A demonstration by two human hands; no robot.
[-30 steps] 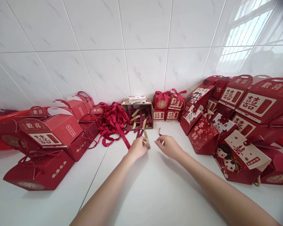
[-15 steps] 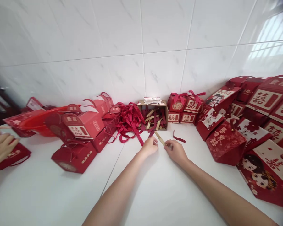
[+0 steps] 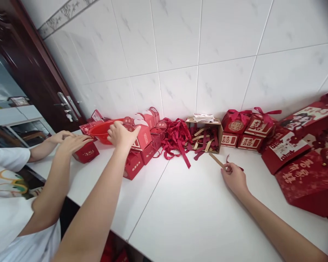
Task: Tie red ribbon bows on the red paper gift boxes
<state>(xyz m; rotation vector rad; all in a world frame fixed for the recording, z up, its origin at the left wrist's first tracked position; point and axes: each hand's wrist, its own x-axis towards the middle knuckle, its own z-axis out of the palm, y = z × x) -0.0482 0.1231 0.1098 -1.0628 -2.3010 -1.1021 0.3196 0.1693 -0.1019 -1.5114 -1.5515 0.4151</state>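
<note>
Right hand (image 3: 235, 178) pinching one gold strip (image 3: 216, 159) over white table (image 3: 186, 218), near one strip-filled carton (image 3: 220, 138). Left hand (image 3: 121, 135) holding fingers splayed, blocking my head view of stacked red boxes (image 3: 149, 153). Four small boxes (image 3: 250, 131) standing right of carton, two wearing bows (image 3: 240, 116). Co-worker's two hands (image 3: 73, 143) covering one dark-red box (image 3: 87, 153) near one orange basin (image 3: 98, 134).

Bright, soft, whitish light fills the view evenly; its source cannot be told. The tiled wall (image 3: 180, 43) and the tabletop (image 3: 191, 207) look pale, the latter nearly washed out, with only faint, soft-edged shading beside the right forearm (image 3: 273, 222). Glossy highlights streak the dark wooden door (image 3: 35, 65), while the space beneath the tabletop falls dim. Wide-angle distortion stretches the gift boxes (image 3: 303, 178) at right and tilts tile lines. Print on the paper slips (image 3: 203, 117) is illegible; the upper right corner darkens.
</note>
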